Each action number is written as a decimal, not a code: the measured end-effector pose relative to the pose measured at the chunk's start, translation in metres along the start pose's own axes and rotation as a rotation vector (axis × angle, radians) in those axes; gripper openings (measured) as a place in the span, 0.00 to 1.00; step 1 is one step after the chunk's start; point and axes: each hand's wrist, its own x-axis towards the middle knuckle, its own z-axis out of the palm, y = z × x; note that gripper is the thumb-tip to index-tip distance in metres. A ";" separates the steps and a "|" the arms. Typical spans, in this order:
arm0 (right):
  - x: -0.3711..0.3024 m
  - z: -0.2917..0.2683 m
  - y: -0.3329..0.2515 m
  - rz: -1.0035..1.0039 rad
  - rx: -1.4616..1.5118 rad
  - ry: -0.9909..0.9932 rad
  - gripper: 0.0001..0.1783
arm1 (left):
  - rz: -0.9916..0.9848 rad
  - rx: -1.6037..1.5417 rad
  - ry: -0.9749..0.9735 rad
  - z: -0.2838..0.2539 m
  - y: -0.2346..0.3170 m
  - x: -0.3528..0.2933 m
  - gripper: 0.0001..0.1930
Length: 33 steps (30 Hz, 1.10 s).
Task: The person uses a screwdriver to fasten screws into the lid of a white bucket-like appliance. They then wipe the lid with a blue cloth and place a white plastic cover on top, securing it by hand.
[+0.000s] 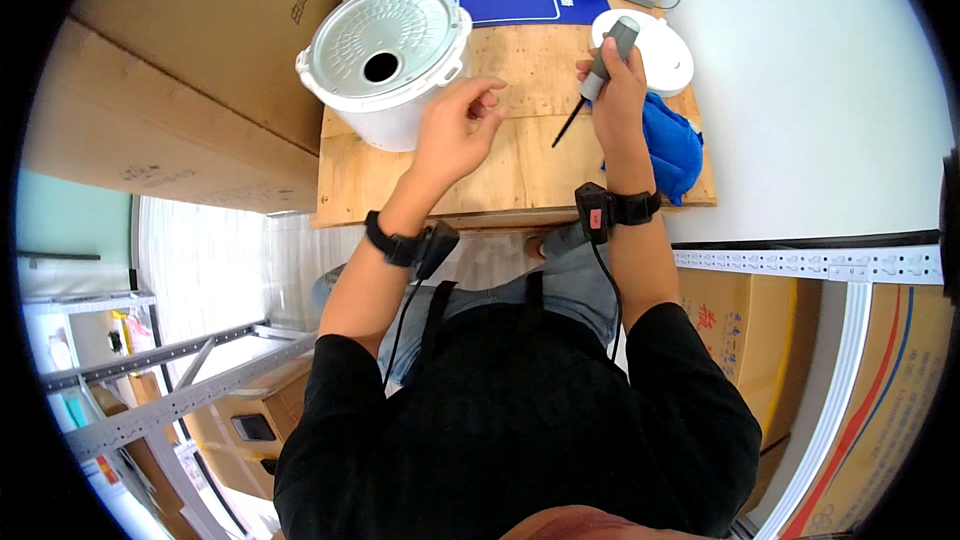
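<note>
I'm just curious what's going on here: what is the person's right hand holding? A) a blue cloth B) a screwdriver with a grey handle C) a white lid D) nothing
B: the right hand grips a grey-handled screwdriver, tip down over the wooden board.

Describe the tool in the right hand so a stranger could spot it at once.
Start at the plywood board on the table, then go to its right side, beside the blue cloth. There the right hand grips a screwdriver: the only slim tool there, with a grey handle and thin dark shaft pointing down-left.
</note>
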 end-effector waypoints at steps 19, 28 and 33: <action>0.008 -0.045 -0.010 -0.207 -0.188 0.059 0.19 | -0.246 0.419 -0.369 0.113 -0.092 0.052 0.06; -0.012 -0.016 -0.024 -0.397 -0.169 -0.064 0.29 | -0.363 -0.437 -0.201 0.044 -0.066 -0.006 0.05; -0.032 0.015 -0.027 -0.401 -0.102 -0.169 0.29 | -0.353 -0.661 -0.027 0.016 -0.056 -0.035 0.07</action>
